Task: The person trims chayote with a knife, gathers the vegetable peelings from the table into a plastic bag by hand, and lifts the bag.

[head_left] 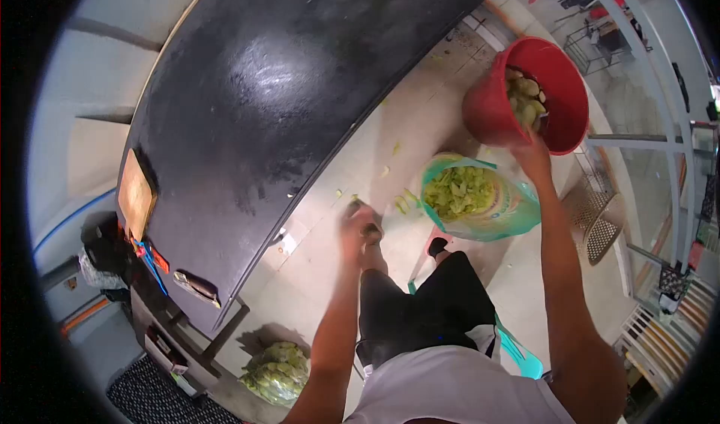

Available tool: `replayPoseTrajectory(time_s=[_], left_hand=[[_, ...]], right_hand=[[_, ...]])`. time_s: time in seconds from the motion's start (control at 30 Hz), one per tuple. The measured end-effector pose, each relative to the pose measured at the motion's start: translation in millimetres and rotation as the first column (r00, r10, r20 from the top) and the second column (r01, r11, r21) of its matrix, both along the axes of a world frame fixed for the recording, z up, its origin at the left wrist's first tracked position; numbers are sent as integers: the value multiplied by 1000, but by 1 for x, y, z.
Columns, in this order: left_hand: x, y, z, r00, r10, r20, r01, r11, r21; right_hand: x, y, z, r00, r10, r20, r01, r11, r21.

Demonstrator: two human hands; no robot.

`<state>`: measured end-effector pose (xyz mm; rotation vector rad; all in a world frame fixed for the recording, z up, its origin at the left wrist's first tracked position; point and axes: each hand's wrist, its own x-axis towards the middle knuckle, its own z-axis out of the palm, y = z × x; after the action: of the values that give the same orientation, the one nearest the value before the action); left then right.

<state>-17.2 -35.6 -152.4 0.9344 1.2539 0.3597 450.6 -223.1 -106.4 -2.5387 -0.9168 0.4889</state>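
Note:
My right hand (532, 158) reaches over the near rim of a red bucket (487, 109). Its fingertips are blurred and partly hidden beside pale green, peeled-looking pieces of produce (525, 98) inside. My left hand (358, 229) hangs above the floor in front of my leg, smeared by motion. A dark patch shows at its edge, and I cannot make out whether it is something held. Between the hands stands an open green-and-white plastic bag (514, 206), filled with light green peelings or scraps (459, 191).
A long black table (262, 139) runs along the left, bearing a wooden board (136, 195) and a dark case (196, 287). Scraps lie on the tiled floor (322, 221). A clear bag of green produce (279, 375) sits lower left; a perforated basket (600, 218) stands right.

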Motion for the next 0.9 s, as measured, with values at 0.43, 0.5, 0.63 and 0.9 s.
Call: replayPoseTrajectory(time_s=[0.43,0.5,0.63,0.9], left_hand=[[66,-124,-114,543,-731,-413,655,677,-337],[72,-110,-94,811,-540,-223,500,840,-212],[102,-66,-40,990,-122,-76,86,926,-369],[5,-6,3,992,121,-30,-124,938,-323]], right_hand=[[-41,-224,-124,984,10,-180,-85,907,-413],[-52,-190,-107,934,91,-345,-195,940,-281],[-98,-149,-99,867,153,-473,-179,984,-10],[-153,-52,-64,863,296,-408,-185,939,290]])
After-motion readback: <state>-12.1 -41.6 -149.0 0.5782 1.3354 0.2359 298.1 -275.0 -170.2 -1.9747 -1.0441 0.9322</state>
